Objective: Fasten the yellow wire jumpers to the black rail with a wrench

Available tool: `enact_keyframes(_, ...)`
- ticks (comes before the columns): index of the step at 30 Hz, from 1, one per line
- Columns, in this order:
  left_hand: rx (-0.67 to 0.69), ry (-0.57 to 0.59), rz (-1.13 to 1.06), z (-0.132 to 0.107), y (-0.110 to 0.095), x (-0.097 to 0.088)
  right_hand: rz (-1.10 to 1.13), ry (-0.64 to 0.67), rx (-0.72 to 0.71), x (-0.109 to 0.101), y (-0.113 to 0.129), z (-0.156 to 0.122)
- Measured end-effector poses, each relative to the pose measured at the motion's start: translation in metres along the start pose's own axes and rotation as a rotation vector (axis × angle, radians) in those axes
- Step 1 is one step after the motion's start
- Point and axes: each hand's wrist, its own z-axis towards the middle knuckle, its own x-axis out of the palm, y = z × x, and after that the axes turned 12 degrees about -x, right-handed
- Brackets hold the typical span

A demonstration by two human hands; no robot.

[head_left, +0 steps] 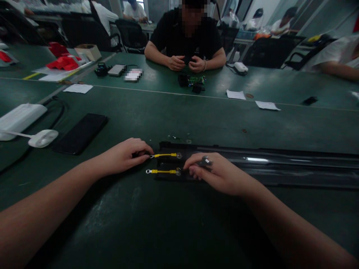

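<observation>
On our bench (179,228), the near yellow wire (163,172) looks light and bendy; we'd hold its hard ring (148,171). Our right hand (217,172) curls round a shiny metal piece (206,161). Our left hand (130,155) pinches the far yellow wire (165,155) by its tip. The long black strips (266,160) look smooth, maybe slippery.

Yellow leads (163,172), black strips (305,181), dark green table (134,231)
</observation>
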Motion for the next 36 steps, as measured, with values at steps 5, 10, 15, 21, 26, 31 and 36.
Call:
enact_keyframes(5, -0.013, 0.011, 0.008, -0.0009, 0.0016, -0.0004, 0.031, -0.007, 0.039, -0.0005, 0.0013, 0.0014)
enact_keyframes(10, 0.001, 0.006, 0.010, -0.0002, 0.0047, 0.0001, 0.025, -0.004, 0.028, -0.0003, 0.0003, 0.0016)
enact_keyframes(15, 0.000, -0.001, 0.011, 0.0004, 0.0048, 0.0015, 0.014, 0.024, 0.026, -0.0002, 0.0000, 0.0007)
enact_keyframes(21, -0.005, -0.025, 0.011, 0.0016, 0.0026, 0.0030, -0.005, 0.021, 0.044, -0.0011, 0.0030, 0.0023)
enact_keyframes(26, -0.019, -0.043, 0.006, 0.0023, 0.0022, 0.0044, -0.021, 0.030, 0.045, -0.0013, 0.0010, 0.0017)
enact_keyframes(31, -0.029, -0.033, 0.018, 0.0020, 0.0020, 0.0041, 0.006, 0.028, 0.049, -0.0003, -0.0006, 0.0008)
enact_keyframes(36, -0.016, -0.027, 0.007, 0.0015, 0.0026, 0.0029, 0.043, 0.013, 0.024, -0.0007, 0.0008, 0.0018)
